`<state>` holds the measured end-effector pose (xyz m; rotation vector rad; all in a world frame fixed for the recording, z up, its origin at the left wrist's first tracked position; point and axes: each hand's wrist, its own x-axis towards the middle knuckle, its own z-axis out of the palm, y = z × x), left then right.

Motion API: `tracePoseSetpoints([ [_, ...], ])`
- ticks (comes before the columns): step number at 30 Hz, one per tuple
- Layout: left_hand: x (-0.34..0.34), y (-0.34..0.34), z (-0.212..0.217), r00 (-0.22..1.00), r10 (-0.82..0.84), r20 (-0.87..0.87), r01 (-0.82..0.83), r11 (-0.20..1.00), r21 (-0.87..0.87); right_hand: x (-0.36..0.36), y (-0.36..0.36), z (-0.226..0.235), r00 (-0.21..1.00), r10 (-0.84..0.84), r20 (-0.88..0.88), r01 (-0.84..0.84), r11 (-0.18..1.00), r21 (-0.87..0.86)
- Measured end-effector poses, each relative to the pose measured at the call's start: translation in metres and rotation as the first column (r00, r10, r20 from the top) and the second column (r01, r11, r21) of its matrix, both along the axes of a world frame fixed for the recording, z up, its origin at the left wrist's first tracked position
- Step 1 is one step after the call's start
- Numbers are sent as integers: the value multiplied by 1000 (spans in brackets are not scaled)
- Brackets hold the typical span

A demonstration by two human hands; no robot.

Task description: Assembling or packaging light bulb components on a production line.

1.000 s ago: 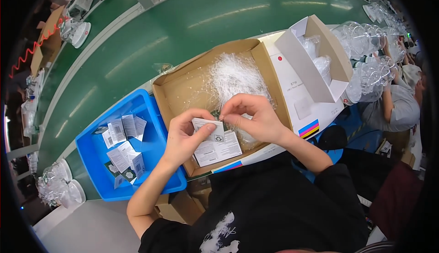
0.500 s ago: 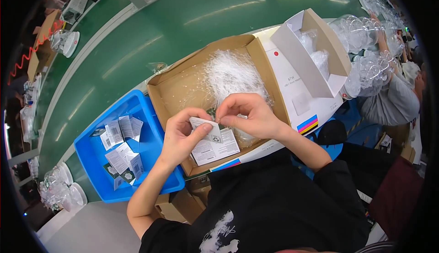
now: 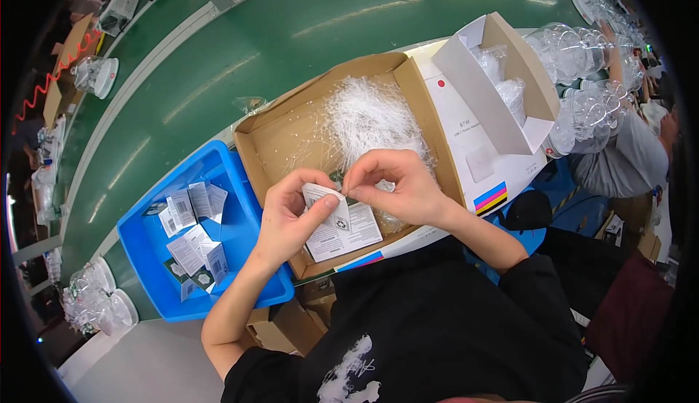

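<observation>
My left hand [image 3: 300, 210] grips a small folded printed card [image 3: 325, 204], thumb across its face and fingers behind. At the card's upper right corner, the thumb and forefinger of my right hand [image 3: 393, 188] are pinched together. What they pinch is too small to make out. Below the held card, printed white cards [image 3: 346, 235] lie at the near edge of a shallow cardboard box [image 3: 280, 137]. A heap of thin white plastic strands [image 3: 371, 115] fills the box's far middle and right, beyond my hands.
Left of the box, a blue tray [image 3: 156, 286] holds several folded cards [image 3: 193, 246]. To the right, an open white carton [image 3: 473, 86] contains clear plastic bags. Clear plastic jars [image 3: 575, 53] stand at the far right beside another person [image 3: 622, 159]. A green conveyor belt [image 3: 291, 46] runs behind.
My hands stay nearly in place, with the held card tilted slightly differently. On the belt at far left, a clear container has shifted a little left and nearer.
</observation>
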<state>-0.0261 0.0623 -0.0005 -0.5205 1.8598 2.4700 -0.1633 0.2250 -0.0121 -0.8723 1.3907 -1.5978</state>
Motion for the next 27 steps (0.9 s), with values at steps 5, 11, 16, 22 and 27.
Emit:
tracePoseSetpoints([
  [5,0,6,-4,993,58,-105,-68,992,-101,1,-1,0,1000,-17,0,17,1000,11],
  [11,0,3,-8,986,3,-167,-53,953,-298,3,-1,-4,999,-39,20,38,998,41],
  [16,-3,7,-1,986,49,-161,-108,918,-382,4,-3,4,990,-52,130,39,994,99],
  [22,-8,5,-2,975,0,-222,-161,688,-708,7,1,2,995,-74,61,65,988,138],
  [27,3,8,-5,940,110,-323,-306,690,-656,5,10,4,998,-6,62,3,999,45],
])
